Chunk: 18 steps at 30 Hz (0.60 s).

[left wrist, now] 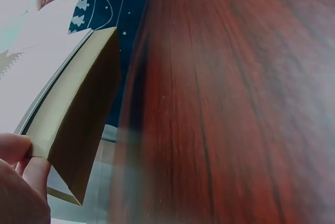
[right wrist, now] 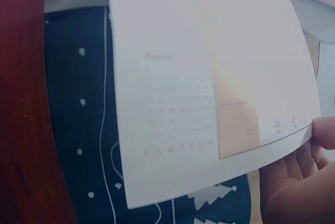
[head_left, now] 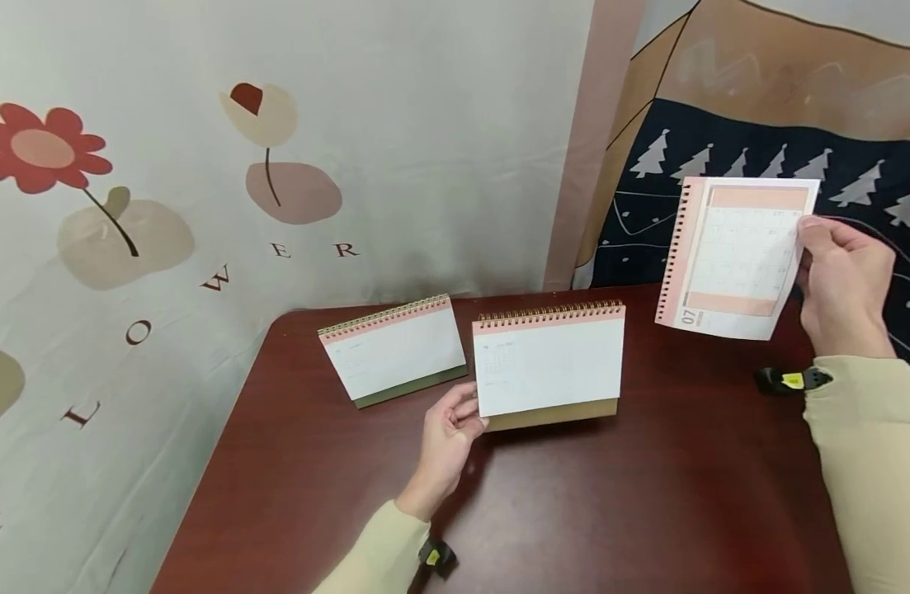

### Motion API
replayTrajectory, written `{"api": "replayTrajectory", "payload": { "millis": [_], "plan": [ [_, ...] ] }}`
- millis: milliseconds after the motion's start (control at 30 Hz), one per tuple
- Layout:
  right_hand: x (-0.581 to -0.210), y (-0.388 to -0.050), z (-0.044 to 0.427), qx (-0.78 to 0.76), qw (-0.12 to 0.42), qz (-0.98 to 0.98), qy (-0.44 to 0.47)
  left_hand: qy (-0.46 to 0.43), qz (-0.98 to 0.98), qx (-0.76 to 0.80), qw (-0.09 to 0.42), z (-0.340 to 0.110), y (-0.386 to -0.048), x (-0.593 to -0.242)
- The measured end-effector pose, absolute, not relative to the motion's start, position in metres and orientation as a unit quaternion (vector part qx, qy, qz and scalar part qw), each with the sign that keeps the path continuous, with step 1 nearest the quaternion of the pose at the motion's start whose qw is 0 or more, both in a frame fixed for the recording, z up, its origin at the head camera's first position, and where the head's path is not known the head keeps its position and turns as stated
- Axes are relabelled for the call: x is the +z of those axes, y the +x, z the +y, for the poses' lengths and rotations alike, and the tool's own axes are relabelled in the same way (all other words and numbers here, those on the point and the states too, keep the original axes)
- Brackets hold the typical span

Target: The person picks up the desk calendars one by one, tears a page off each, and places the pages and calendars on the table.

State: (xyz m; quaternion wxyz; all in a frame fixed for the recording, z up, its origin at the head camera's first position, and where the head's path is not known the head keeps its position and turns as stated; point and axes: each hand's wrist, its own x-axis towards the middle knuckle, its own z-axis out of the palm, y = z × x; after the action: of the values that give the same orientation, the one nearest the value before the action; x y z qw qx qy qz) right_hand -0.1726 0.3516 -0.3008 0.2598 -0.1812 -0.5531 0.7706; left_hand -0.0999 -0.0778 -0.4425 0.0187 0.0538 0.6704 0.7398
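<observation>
Left grip (head_left: 447, 441) pinched a tan-based desk calendar (head_left: 549, 363), right grip (head_left: 848, 276) a calendar page (head_left: 744, 256), by their edges, well apart.

Table (head_left: 648, 495) from above, closer from both wrists

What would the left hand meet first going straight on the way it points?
Most likely the tan-based calendar: the left hand pinches its lower left corner and points at it. Beyond that, probably the pale flower-print backdrop, though depth is unclear.
</observation>
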Motion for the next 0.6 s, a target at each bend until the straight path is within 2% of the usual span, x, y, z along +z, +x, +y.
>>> {"api": "replayTrajectory", "payload": {
  "millis": [600],
  "plan": [
    [-0.325,-0.123,0.348,0.763,0.237,-0.579,-0.160,0.052,0.648,0.760,0.030,-0.047,-0.131,-0.441]
  ]
}}
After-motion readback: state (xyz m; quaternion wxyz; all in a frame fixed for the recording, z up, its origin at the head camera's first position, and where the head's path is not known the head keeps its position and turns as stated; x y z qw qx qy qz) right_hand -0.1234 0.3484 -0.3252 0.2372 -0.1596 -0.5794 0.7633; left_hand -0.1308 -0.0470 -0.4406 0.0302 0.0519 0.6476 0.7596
